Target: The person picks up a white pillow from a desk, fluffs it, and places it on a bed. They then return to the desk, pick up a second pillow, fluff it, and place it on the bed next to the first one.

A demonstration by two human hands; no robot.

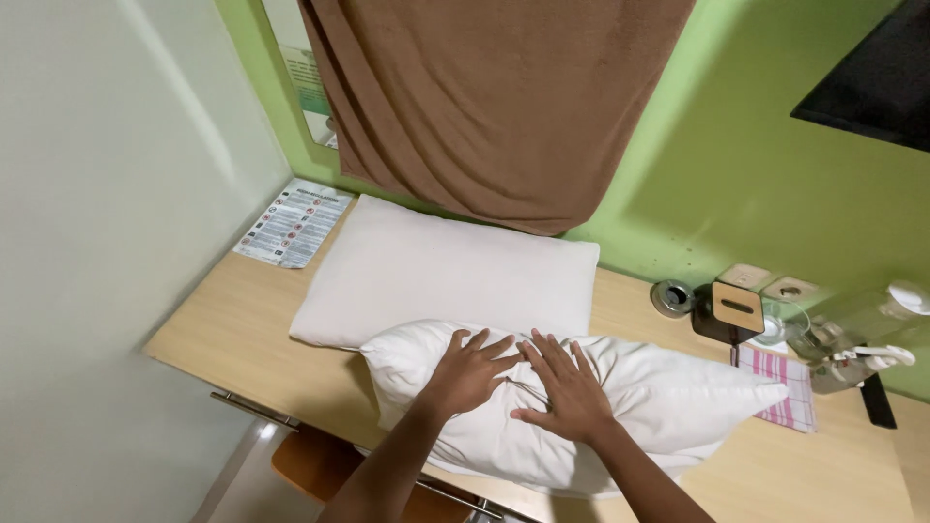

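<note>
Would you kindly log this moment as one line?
left hand: flat on front pillow | right hand: flat beside it | rear pillow: behind, untouched

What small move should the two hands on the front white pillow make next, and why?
Probably slide both flat hands, left hand and right hand, outward along the puffy white fabric pillow: it looks wrinkled and bulging, while the flat white rectangular pillow behind lies smooth.

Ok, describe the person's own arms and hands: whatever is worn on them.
Both forearms are bare, with no sleeves in view. The left hand and right hand wear no gloves; no rings, watch or bracelets show. Fingernails look short and unpainted.
</note>
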